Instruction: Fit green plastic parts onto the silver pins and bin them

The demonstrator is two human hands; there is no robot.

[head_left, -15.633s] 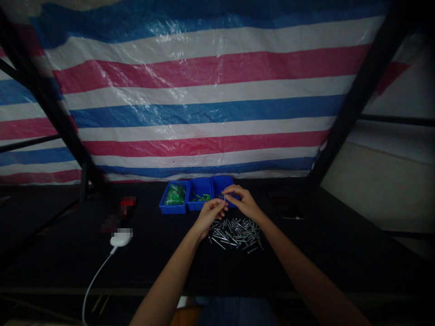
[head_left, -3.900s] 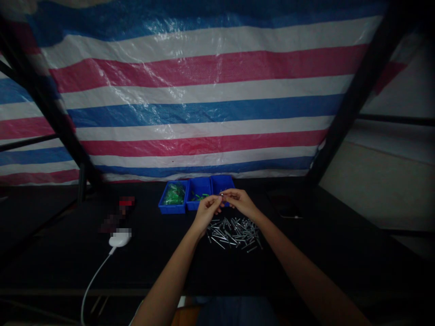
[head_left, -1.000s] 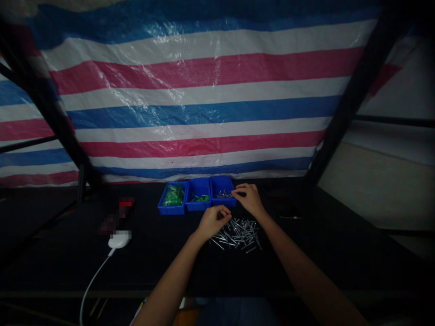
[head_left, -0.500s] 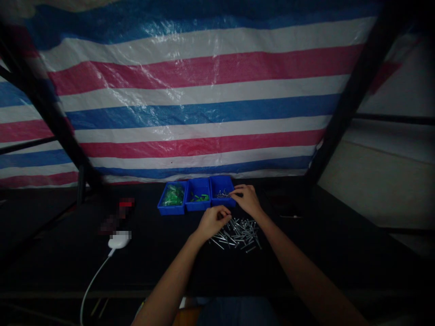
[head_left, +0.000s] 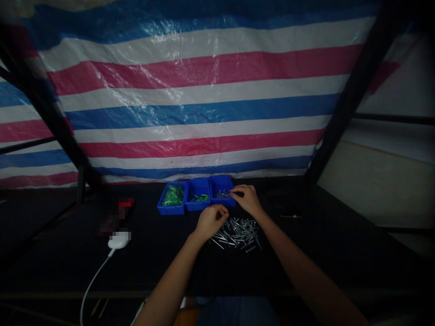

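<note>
Three blue bins stand side by side on the black table. The left bin [head_left: 171, 210] has a bag of green pieces [head_left: 174, 195], the middle bin [head_left: 197, 206] some loose green pieces [head_left: 202, 198], the right bin [head_left: 221, 179] silvery screws [head_left: 223, 194]. My right hand [head_left: 247, 198] is at the right bin's right edge, thumb and fingertips pinched together; anything between them is too small to name. Below the bins, my left hand [head_left: 211, 222] has its fingers curled together over the left edge of a pile of loose metal screws [head_left: 241, 233]; what it holds, if anything, is hidden.
A white device [head_left: 118, 241] with a cable lies on the black table [head_left: 152, 262], near a blurred red and dark item [head_left: 125, 203]. A dark flat object [head_left: 290, 210] lies right of my right hand. Striped sheeting [head_left: 204, 106] hangs behind, between dark frame posts.
My left hand has shifted slightly left, its fingertips drawing back a little from the screw pile. My right hand has barely moved at the right bin.
</note>
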